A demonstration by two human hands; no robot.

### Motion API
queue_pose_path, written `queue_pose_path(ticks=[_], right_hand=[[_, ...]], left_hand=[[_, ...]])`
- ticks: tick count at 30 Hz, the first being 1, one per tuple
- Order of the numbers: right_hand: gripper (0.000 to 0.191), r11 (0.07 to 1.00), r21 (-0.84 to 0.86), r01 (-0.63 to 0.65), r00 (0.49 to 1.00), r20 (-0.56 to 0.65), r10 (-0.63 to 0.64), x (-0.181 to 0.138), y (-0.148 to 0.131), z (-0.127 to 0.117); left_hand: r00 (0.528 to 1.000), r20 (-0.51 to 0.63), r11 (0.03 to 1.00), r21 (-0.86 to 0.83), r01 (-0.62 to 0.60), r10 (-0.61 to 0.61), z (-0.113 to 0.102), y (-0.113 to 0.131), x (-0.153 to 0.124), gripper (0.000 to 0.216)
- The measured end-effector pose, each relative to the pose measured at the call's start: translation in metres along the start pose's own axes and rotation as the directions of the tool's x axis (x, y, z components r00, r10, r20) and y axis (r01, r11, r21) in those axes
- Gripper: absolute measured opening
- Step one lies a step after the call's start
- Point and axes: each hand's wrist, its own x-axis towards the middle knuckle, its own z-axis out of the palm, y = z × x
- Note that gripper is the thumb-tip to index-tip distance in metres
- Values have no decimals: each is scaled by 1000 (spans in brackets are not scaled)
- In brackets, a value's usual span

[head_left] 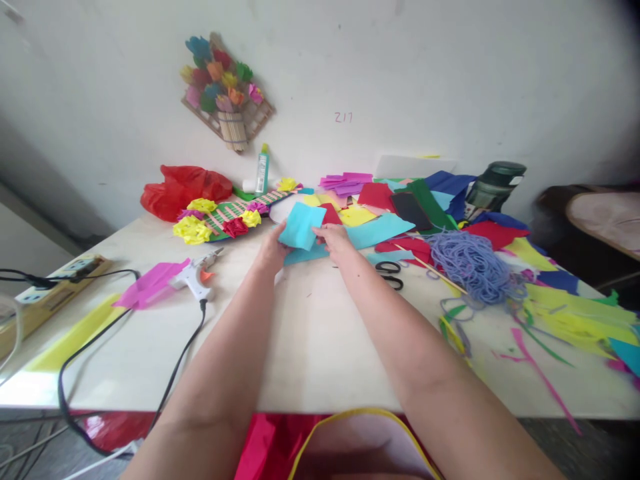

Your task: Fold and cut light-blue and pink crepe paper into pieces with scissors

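The left hand (273, 250) and the right hand (331, 239) hold a light-blue piece of paper (303, 225) up between them. The right thumb and finger pinch its right edge, nearly closed. The left hand has its lower left side, but some fingers hide behind it, so I can't tell how they bend. The paper looks very light, soft and bendy, not slippery, and could crease or rip easily. The side edges look best to hold, with a gentle pinch. A long blue strip (383, 230) lies under and right of the hands. Black-handled scissors (393, 283) sit just right of the right hand. A white glue gun (193, 280) lies left of the left hand. Paper flowers (193, 231) are beyond it.
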Motion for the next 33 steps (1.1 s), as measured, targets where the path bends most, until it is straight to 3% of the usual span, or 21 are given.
queue_pose_path(ticks=[2, 5, 12, 18, 22, 24, 27, 33], right_hand=[[25, 1000, -23, 17, 994, 106, -14, 2, 1, -5], [30, 997, -67, 41, 959, 281, -20, 5, 1, -12], [32, 976, -193, 100, 826, 563, 27, -3, -7, -20], [27, 942, -287, 172, 717, 692, 80, -2, -5, -20], [26, 920, -332, 206, 664, 738, 117, -1, -2, -18], [24, 918, -343, 200, 671, 731, 127, -2, -4, -17], [19, 915, -354, 192, 740, 664, 102, -4, -7, -17], [18, 964, -235, 127, 868, 497, 7, -3, -9, -20]], left_hand=[[998, 22, 998, -13, 61, -60, -5, 8, -3, 48], [997, 52, 998, -23, 58, -56, -13, 16, -5, 59], [997, 62, 999, 16, 46, -47, -21, 13, 0, 51], [985, 173, 980, 199, -21, -14, -26, 12, 0, 42], [954, 296, 943, 330, -50, -53, -27, 14, -3, 23], [935, 347, 943, 329, -46, -75, -27, 14, -3, 18], [940, 337, 952, 302, -47, -61, -26, 12, -3, 21], [986, 99, 969, 196, -152, 134, -24, 7, 5, 30]])
